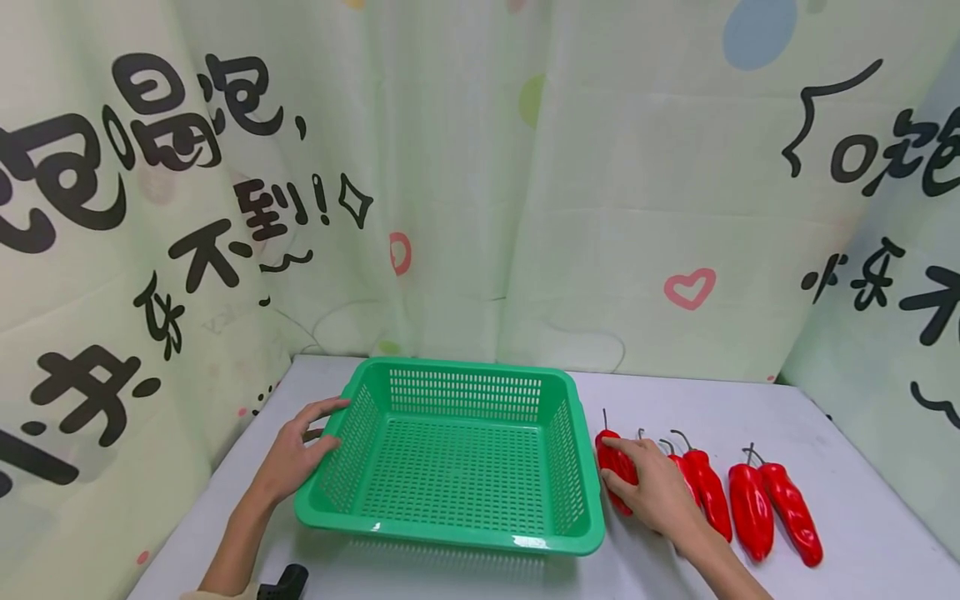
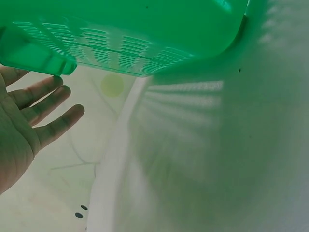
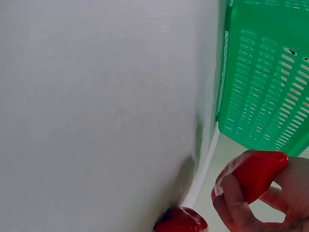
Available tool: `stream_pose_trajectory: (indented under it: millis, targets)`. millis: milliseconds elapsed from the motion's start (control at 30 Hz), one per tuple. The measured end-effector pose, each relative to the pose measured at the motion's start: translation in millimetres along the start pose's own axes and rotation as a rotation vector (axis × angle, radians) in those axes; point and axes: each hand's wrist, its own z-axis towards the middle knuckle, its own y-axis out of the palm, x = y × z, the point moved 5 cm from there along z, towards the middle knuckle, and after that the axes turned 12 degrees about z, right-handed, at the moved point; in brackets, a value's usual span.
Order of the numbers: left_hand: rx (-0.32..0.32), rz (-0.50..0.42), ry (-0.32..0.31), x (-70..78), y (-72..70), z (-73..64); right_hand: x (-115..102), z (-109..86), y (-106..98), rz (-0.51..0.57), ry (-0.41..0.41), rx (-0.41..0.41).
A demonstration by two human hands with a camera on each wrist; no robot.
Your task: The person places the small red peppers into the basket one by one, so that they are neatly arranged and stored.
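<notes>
Being gripped between the thumb and curled fingers of the right hand point(image 1: 656, 487), a red pepper point(image 1: 611, 483) is held just to the right of the green basket point(image 1: 450, 535). Its long thin stem is pointed away beyond the fingertips, and its lower end can be seen below the thumb. In the right wrist view the pepper is enclosed by thumb and fingers, with the basket's slotted wall seen beyond them; whether the table is touched by it cannot be told.

The left hand point(image 1: 292, 454) is placed at the basket's left side, its fingers spread and holding nothing between them. The rim is met by a fingertip, and the thumb is set against the rim lower down; how firmly the basket is pressed cannot be told. Between the two hands, the bare slotted floor of the basket is shown.

Behind the right fingers another pepper is mostly hidden, only its stem point(image 1: 641, 433) being clearly seen. To the right of those fingers, a close pair of peppers point(image 1: 710, 493) is partly covered by the hand, and farther right a second pair point(image 1: 750, 512) is laid out in full view on the white table point(image 1: 862, 533). Well beyond all the fingers, a pale curtain point(image 1: 465, 167) is hung.
</notes>
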Motion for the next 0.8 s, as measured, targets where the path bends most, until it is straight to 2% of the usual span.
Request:
stream_pose_trajectory:
  millis: [267,500,800]
  targets:
    - [0.004,-0.003,0.010,0.7,-1.2,0.4,-4,-0.4,-4,0.000,-0.035,0.020]
    - [0.018,0.006,0.014,2.3,-1.8,-1.2,-9,-0.6,-8,0.002,-0.031,0.027]
    - [0.042,-0.008,0.039,6.5,-2.8,-1.1,-19,-3.8,-19,0.025,-0.101,0.092]
